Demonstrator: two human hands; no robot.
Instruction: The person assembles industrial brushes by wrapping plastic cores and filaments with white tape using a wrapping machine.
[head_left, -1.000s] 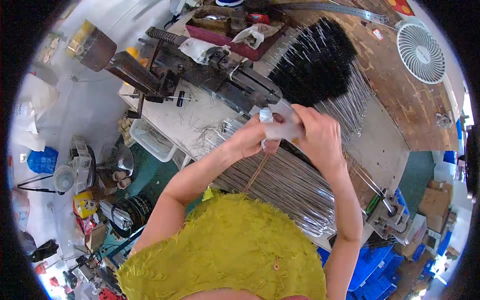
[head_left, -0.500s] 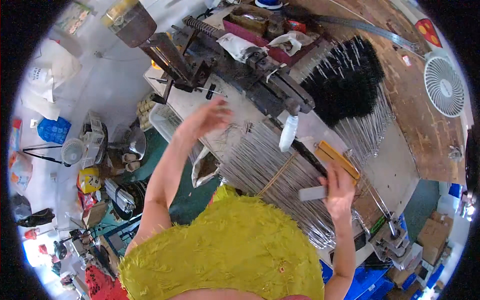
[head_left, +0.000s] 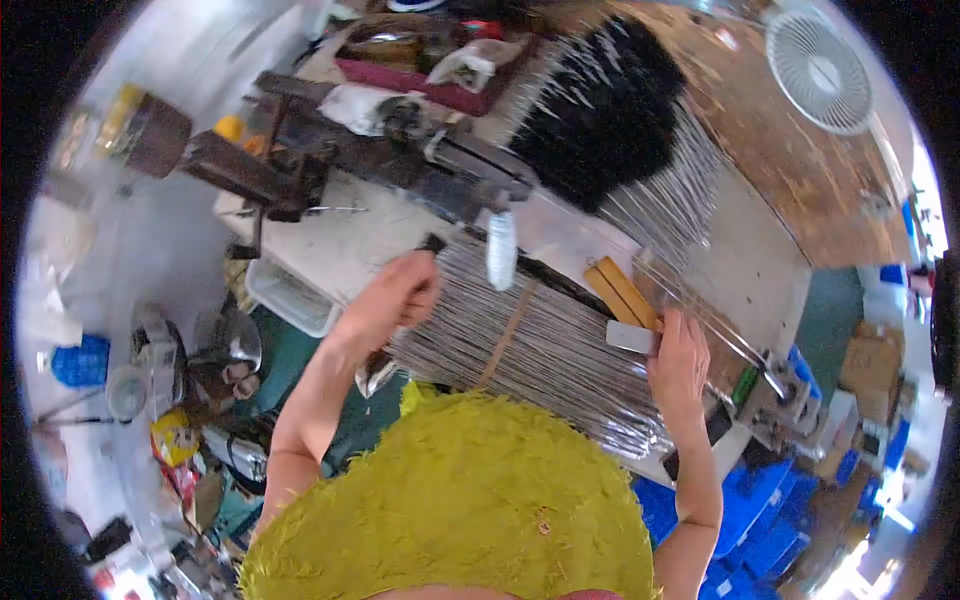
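Bent fingers of my left hand (head_left: 397, 292) are closed at the left ends of a wide layer of thin metal wires (head_left: 540, 330). A small black piece (head_left: 432, 243) shows just beyond the fingertips; whether they hold it I cannot tell. My right hand (head_left: 680, 362) is closed on the end of a flat light grey block (head_left: 629, 337), which lies over the wires' right side. A yellow two-bar piece (head_left: 622, 291) sits against those fingertips. Across the wires runs a thin tan strip (head_left: 508, 335).
Beyond the wires stands a dark metal machine (head_left: 385, 165) with a white-wrapped handle (head_left: 501, 250). Black-bristled wire brushes (head_left: 600, 115) are heaped at the back. A maroon tray (head_left: 420, 85), a white fan (head_left: 819, 72) and a white basket (head_left: 290, 298) surround the work.
The view has swung, shifting the bench leftward. My left hand has come from near the machine to the wires' left ends, its fingers more curled. My right hand stays by the grey block.
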